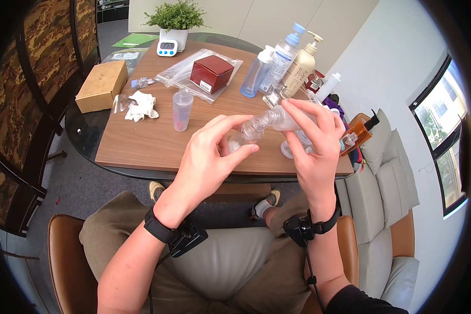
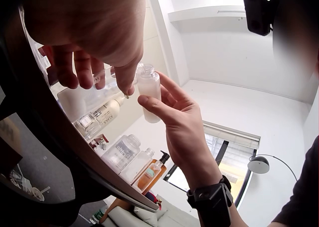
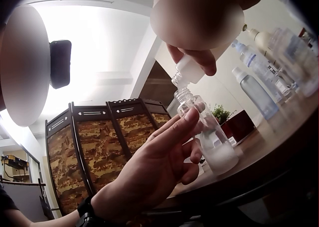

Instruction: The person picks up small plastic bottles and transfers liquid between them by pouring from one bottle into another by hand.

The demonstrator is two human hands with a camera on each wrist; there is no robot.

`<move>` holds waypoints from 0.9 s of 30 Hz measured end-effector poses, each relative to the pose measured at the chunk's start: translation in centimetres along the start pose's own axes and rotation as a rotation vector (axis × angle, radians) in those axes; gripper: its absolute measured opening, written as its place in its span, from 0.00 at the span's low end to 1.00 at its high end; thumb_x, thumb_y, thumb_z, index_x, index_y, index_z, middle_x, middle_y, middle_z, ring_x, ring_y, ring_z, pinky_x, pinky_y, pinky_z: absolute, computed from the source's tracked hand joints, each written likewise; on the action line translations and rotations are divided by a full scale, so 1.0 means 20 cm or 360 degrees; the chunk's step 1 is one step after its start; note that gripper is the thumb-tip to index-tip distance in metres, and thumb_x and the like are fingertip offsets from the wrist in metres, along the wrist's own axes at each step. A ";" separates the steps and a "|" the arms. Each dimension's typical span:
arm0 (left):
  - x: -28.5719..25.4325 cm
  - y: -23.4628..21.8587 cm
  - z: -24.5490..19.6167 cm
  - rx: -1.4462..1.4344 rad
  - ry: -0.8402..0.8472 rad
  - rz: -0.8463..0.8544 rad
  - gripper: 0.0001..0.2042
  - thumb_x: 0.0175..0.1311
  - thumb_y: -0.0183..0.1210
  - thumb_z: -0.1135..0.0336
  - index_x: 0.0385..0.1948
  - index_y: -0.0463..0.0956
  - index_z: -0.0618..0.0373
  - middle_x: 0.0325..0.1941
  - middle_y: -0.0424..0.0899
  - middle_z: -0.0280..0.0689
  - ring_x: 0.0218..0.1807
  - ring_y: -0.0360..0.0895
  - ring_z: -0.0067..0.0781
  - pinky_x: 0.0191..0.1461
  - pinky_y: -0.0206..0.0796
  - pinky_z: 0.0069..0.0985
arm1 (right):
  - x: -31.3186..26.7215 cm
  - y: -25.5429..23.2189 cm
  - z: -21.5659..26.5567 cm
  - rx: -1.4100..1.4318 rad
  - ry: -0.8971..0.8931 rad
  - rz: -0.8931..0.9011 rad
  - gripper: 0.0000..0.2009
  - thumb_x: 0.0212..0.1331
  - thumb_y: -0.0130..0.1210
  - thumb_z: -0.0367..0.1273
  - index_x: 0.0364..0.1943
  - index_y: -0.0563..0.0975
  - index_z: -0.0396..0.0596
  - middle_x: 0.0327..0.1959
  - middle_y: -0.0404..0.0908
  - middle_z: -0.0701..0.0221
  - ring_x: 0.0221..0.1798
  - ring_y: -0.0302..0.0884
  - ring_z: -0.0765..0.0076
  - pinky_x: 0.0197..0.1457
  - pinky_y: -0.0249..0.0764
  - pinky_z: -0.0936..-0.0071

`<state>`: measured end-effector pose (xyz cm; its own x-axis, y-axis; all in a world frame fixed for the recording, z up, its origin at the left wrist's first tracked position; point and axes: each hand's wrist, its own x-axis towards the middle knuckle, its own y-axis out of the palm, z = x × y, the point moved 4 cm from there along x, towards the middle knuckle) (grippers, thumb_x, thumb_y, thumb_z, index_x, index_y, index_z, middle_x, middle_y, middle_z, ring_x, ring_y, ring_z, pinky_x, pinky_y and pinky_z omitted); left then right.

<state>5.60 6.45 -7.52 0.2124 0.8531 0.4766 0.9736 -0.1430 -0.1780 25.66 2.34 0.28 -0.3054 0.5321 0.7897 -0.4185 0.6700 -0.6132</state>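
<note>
My left hand (image 1: 206,149) grips a clear bottle (image 3: 219,155) by its upper part, thumb and fingers round it. The bottle leans over the table edge, with whitish, cloudy contents at its bottom. My right hand (image 1: 319,136) holds a smaller frosted bottle (image 1: 290,119) between thumb and fingers. It is tipped, its uncapped threaded neck right at the mouth of the clear bottle. Another translucent bottle (image 1: 182,112), uncapped, stands on the table left of my hands. Behind my right hand, partly hidden, is a clear container (image 1: 296,144).
Crumpled white tissue (image 1: 141,106) and a cardboard box (image 1: 102,86) are at the left. A dark red box (image 1: 212,73) sits on a plastic bag near a timer (image 1: 167,48) and potted plant (image 1: 175,21). Pump bottles (image 1: 298,65) stand at the back right, an amber bottle (image 1: 358,135) at the right edge.
</note>
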 end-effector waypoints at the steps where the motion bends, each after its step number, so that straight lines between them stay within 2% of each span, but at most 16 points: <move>1: 0.00 0.00 0.00 0.0000 0.0000 0.0000 0.27 0.65 0.80 0.67 0.66 0.85 0.57 0.52 0.86 0.32 0.33 0.71 0.16 0.35 0.68 0.21 | 0.00 0.00 0.00 -0.0001 -0.0001 0.0000 0.27 0.58 0.69 0.21 0.64 0.91 0.58 0.62 0.89 0.72 0.65 0.82 0.62 0.79 0.57 0.57; 27: 0.00 0.00 0.00 0.0023 -0.0003 0.0009 0.27 0.66 0.80 0.66 0.67 0.85 0.57 0.52 0.85 0.32 0.34 0.72 0.17 0.36 0.69 0.21 | 0.00 -0.01 0.00 -0.0016 -0.0007 -0.0004 0.26 0.60 0.69 0.21 0.63 0.91 0.57 0.62 0.89 0.72 0.66 0.82 0.63 0.79 0.56 0.55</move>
<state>5.65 6.51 -7.52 0.2181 0.8530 0.4741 0.9710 -0.1408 -0.1933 25.61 2.27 0.41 -0.3078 0.5280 0.7915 -0.4105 0.6767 -0.6111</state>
